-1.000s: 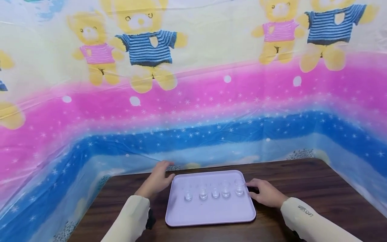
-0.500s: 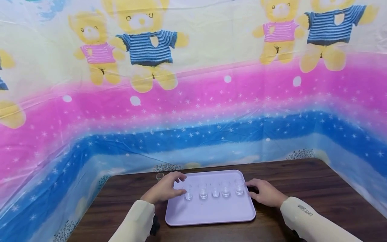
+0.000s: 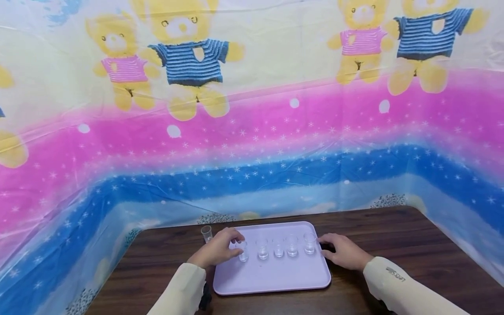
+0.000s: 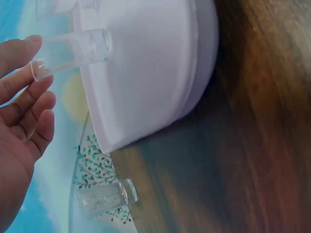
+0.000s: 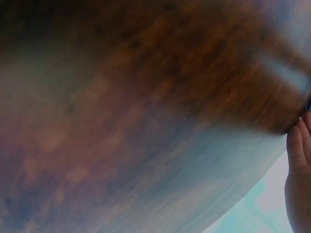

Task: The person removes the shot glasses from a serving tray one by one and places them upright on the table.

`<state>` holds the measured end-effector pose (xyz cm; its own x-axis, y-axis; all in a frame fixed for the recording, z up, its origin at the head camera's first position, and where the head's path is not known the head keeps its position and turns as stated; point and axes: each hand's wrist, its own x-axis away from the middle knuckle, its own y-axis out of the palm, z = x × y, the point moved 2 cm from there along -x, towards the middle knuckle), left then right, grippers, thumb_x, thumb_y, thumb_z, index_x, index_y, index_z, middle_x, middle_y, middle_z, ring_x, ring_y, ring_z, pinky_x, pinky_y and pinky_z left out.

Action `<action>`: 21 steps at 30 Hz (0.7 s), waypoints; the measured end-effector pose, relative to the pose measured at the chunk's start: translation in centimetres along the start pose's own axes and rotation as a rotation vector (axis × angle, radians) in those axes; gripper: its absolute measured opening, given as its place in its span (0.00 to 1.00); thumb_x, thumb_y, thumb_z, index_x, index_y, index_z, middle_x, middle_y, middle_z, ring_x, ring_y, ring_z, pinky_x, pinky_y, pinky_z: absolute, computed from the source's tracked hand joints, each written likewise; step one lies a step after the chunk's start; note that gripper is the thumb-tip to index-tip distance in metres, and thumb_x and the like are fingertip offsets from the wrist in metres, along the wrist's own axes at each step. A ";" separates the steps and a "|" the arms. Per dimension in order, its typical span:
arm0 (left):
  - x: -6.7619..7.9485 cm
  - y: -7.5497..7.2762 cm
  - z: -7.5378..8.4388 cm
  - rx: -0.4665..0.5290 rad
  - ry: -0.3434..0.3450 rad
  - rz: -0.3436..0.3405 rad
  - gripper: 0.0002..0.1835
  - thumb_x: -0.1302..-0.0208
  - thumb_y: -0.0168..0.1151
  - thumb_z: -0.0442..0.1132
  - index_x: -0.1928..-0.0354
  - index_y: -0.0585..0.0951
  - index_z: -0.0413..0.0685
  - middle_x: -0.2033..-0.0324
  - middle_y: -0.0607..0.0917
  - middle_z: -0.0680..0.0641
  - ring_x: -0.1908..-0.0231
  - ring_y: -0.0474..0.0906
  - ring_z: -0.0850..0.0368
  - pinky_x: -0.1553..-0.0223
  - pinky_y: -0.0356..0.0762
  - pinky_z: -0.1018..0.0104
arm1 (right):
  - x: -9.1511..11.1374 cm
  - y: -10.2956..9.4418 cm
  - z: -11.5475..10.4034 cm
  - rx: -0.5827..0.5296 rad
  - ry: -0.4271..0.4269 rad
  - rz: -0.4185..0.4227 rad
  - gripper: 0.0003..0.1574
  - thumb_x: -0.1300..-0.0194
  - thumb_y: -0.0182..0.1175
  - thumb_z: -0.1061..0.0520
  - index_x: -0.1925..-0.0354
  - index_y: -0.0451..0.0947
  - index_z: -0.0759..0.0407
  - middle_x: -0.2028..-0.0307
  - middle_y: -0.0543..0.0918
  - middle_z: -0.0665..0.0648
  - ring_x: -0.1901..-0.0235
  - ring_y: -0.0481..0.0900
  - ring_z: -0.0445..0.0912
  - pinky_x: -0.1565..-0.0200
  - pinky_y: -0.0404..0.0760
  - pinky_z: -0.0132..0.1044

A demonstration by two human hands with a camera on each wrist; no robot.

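Left hand (image 3: 217,249): you pinched a glass (image 4: 72,49) (nine o'clock on the tray (image 3: 271,279)).
Right hand (image 3: 346,252): thumb and fingers parted, tray's three o'clock.

The left hand (image 3: 215,249) holds the leftmost glass (image 3: 243,253) on the lilac tray (image 3: 271,279), the right hand (image 3: 346,252) at its right edge.

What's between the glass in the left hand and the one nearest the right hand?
Three clear glasses, standing in a row on the lilac tray; the head view shows them.
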<state>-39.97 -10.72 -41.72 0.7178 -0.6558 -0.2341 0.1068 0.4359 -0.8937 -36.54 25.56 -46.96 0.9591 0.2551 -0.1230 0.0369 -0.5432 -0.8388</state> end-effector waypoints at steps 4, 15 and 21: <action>0.6 -1.1 -0.5 -0.003 -0.067 0.050 0.12 0.43 0.67 0.35 0.57 0.81 0.39 0.65 0.79 0.48 0.63 0.74 0.51 0.64 0.73 0.60 | 0.0 0.1 0.1 -0.010 -0.011 0.001 0.22 0.37 0.63 0.58 0.45 0.76 0.56 0.47 0.77 0.56 0.45 0.73 0.53 0.45 0.69 0.53; 3.7 -3.6 -4.7 -0.038 -0.296 0.215 0.13 0.45 0.69 0.34 0.58 0.83 0.36 0.68 0.79 0.47 0.68 0.74 0.55 0.68 0.74 0.61 | 0.0 -0.2 0.1 -0.008 -0.025 0.003 0.21 0.38 0.63 0.59 0.46 0.77 0.57 0.48 0.78 0.56 0.46 0.74 0.53 0.45 0.70 0.54; 5.2 -4.0 -6.3 -0.123 -0.389 0.246 0.11 0.46 0.69 0.34 0.61 0.83 0.36 0.71 0.79 0.47 0.67 0.72 0.53 0.67 0.73 0.57 | -0.1 -0.1 0.2 0.001 -0.020 -0.004 0.21 0.38 0.63 0.58 0.46 0.77 0.57 0.48 0.78 0.56 0.46 0.73 0.53 0.45 0.70 0.54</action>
<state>-40.94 -19.76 -41.79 0.9182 -0.2526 -0.3052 -0.1643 0.4581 -0.8736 -36.74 25.75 -46.98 0.9530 0.2735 -0.1303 0.0404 -0.5410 -0.8400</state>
